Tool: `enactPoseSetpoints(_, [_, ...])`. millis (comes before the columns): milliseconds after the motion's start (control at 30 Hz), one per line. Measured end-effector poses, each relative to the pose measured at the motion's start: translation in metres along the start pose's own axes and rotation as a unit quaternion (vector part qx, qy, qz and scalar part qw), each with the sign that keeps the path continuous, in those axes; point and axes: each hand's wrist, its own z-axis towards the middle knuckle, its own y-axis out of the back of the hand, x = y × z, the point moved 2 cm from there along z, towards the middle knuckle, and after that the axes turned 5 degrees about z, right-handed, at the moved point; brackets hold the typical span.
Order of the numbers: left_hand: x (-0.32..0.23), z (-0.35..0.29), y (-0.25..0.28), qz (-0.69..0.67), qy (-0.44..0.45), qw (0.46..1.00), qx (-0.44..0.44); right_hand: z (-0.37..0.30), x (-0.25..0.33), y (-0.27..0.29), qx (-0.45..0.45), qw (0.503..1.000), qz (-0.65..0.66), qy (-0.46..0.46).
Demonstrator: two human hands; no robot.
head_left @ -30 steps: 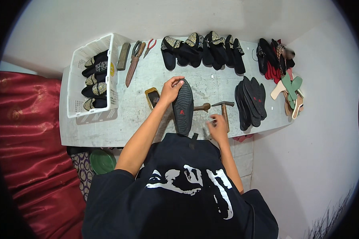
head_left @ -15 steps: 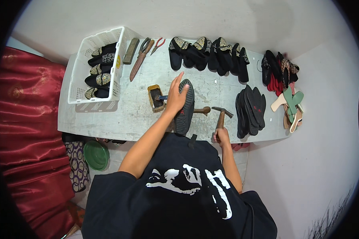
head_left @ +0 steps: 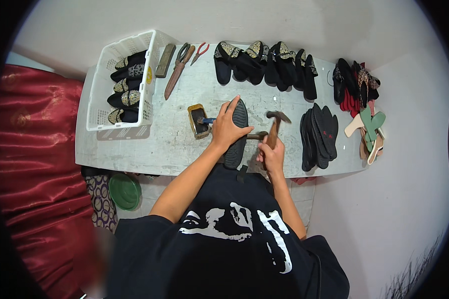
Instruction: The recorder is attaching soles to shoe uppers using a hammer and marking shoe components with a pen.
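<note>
My left hand (head_left: 227, 128) grips a black shoe with a ridged sole (head_left: 240, 117), its tread facing up, near the table's front edge. The thumb lies across the tread and the fingers point away along the left side; the upper is hidden. To its right, my right hand (head_left: 272, 155) is closed round the wooden handle of a hammer (head_left: 274, 130), whose metal head is raised a little right of the sole, not touching it. A wooden piece with a rounded end (head_left: 257, 135) shows between sole and hammer. Left of my left hand, a blue-handled brush (head_left: 209, 120) rests in a glue tray (head_left: 198, 133).
A white basket (head_left: 152, 99) of decorated black slippers stands at the left, beside a block (head_left: 164, 61), a sheathed knife (head_left: 173, 79) and red pliers (head_left: 199, 53). Slippers (head_left: 254, 67) line the back. Black soles (head_left: 319, 139) and coloured insole pieces (head_left: 371, 124) lie right.
My right hand has brought the hammer up and left, closer to the sole. My left thumb has come down across the tread, and the fingers are more curled.
</note>
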Motion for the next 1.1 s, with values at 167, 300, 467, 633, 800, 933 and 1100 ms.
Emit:
enactPoseSetpoints(167, [0.001, 0.001, -0.001, 0.002, -0.004, 1.000, -0.013, 0.001, 0.018, -0.032, 0.052, 0.997, 0.058, 0.006])
enactPoseSetpoints(300, [-0.001, 0.001, 0.001, 0.003, 0.028, 0.999, 0.027, 0.012, 0.026, -0.046, 0.086, 0.996, 0.014, 0.034])
enactPoseSetpoints(467, [0.000, 0.000, -0.001, 0.000, 0.037, 0.999, 0.031, 0.026, 0.025, -0.059, -0.003, 0.999, -0.049, 0.023])
enactPoseSetpoints(633, [0.004, 0.002, -0.001, -0.009, 0.041, 0.999, 0.020, 0.029, 0.027, -0.053, 0.032, 0.994, -0.060, -0.088])
enactPoseSetpoints(800, [0.002, 0.001, -0.001, -0.009, 0.029, 0.999, 0.022, 0.023, 0.016, -0.047, 0.031, 0.987, -0.061, -0.147])
enactPoseSetpoints(933, [0.005, 0.001, -0.003, -0.009, 0.026, 1.000, 0.013, 0.012, 0.019, -0.049, 0.026, 0.997, -0.041, -0.066])
enactPoseSetpoints(1100, [0.004, 0.002, -0.004, -0.008, 0.033, 0.999, 0.016, 0.017, 0.008, -0.045, 0.015, 0.988, -0.131, -0.078])
